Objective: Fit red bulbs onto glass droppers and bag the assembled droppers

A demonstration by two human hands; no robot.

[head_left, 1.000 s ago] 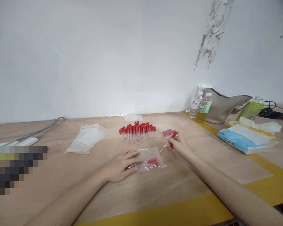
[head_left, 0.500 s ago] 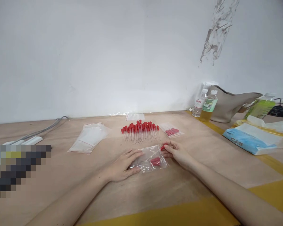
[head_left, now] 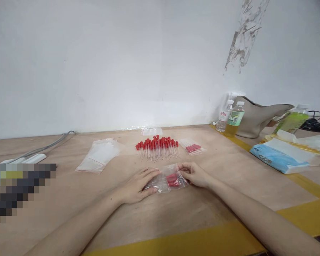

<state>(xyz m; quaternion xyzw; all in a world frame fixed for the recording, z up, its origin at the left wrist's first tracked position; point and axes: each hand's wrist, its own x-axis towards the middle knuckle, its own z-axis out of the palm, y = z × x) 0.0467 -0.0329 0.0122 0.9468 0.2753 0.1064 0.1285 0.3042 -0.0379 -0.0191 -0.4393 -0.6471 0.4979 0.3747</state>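
A clear zip bag (head_left: 161,185) lies in front of me with several red-bulbed droppers (head_left: 172,177) inside. My left hand (head_left: 138,186) holds the bag's left part, fingers along its far side and thumb at its near side. At the bag's right end, my right hand (head_left: 193,174) has its fingers pinched at the mouth; whether a dropper end is also between them is hidden. Just beyond the bag, a pile of clear droppers with red bulbs (head_left: 157,145) lies side by side, bulbs pointing to the wall. Another bag of red-bulbed droppers (head_left: 193,147) rests to its right.
A stack of flat zip bags (head_left: 98,156) lies to the left, and one more flat bag (head_left: 152,132) near the wall. Bottles (head_left: 234,119), a grey-brown container (head_left: 252,119) and a blue tissue pack (head_left: 278,160) stand at the right. A grey cable (head_left: 50,144) runs at far left.
The red-bulbed dropper in my right hand has moved left into the bag, beside the others. My right fingers have come to the bag's mouth. My left hand stays in place.
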